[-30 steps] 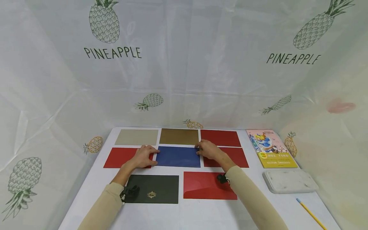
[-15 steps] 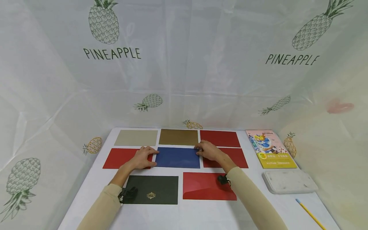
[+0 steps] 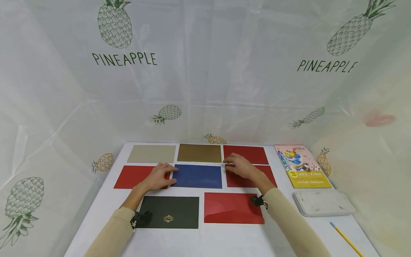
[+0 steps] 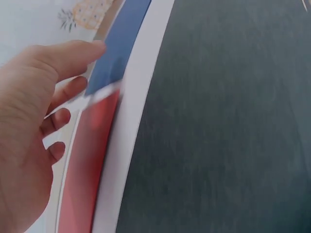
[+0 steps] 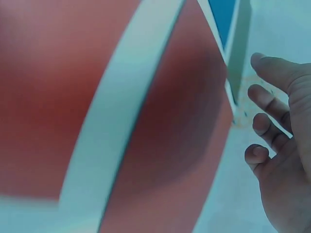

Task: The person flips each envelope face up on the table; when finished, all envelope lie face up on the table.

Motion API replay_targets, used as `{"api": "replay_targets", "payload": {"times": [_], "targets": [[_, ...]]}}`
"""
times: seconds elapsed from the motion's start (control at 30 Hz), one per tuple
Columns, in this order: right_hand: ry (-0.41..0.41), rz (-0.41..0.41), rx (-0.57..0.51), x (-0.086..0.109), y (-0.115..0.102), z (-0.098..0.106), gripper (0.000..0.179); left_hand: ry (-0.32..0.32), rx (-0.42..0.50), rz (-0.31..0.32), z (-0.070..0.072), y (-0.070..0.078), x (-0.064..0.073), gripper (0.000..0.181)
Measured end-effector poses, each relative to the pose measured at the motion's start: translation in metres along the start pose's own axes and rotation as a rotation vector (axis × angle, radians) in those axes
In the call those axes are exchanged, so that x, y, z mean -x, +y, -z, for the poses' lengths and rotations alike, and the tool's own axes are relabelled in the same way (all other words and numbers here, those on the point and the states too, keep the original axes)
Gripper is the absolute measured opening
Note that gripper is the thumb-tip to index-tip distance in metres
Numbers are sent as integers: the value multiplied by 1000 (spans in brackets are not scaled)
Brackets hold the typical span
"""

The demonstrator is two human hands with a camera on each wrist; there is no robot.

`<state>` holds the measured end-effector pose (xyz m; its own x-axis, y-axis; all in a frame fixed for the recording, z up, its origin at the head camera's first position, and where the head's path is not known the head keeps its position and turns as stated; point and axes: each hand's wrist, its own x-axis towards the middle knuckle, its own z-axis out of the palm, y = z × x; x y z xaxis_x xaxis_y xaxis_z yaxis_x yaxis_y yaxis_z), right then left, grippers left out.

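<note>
A flat blue envelope point(image 3: 197, 176) lies in the middle of the head view, in the second row of several coloured envelopes. My left hand point(image 3: 158, 177) rests at its left edge, thumb and forefinger spread, over the right end of a red envelope point(image 3: 133, 176). To the right, my right hand point(image 3: 241, 167) hovers apart from the blue one, partly covering two dark red envelopes, the back one point(image 3: 253, 153) and the one before it point(image 3: 266, 173). Both wrist views show loosely bent fingers holding nothing: left hand point(image 4: 34, 116), right hand point(image 5: 286, 131).
Behind lie a beige envelope point(image 3: 152, 154) and a brown one point(image 3: 199, 153). Nearer are a dark green envelope point(image 3: 179, 210) with a gold emblem and a red one point(image 3: 229, 210). A book point(image 3: 303, 167), a grey case point(image 3: 324, 203) and a pencil point(image 3: 346, 240) lie on the right.
My right hand has left the blue envelope's right edge and moved to the right. The blue envelope sits very slightly further left; my left hand has barely moved.
</note>
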<state>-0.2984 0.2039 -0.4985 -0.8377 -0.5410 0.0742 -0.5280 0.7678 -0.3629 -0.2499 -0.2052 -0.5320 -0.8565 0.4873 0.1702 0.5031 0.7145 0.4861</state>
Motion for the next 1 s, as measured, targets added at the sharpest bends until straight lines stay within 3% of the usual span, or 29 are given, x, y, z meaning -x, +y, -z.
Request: {"api": "replay_targets", "payload": {"times": [0.23, 0.37, 0.5, 0.7, 1.0], "targets": [[87, -116, -73, 51, 20, 29, 36, 44, 88, -132, -11, 22, -27, 43], [117, -161, -78, 82, 37, 38, 38, 57, 89, -177, -23, 37, -49, 44], [135, -238, -46, 109, 50, 45, 42, 42, 57, -168, -39, 56, -70, 47], [126, -345, 4, 132, 59, 50, 51, -2, -37, -140, -65, 79, -86, 52], [74, -362, 74, 151, 69, 40, 57, -87, -160, -137, -88, 111, -107, 62]]}}
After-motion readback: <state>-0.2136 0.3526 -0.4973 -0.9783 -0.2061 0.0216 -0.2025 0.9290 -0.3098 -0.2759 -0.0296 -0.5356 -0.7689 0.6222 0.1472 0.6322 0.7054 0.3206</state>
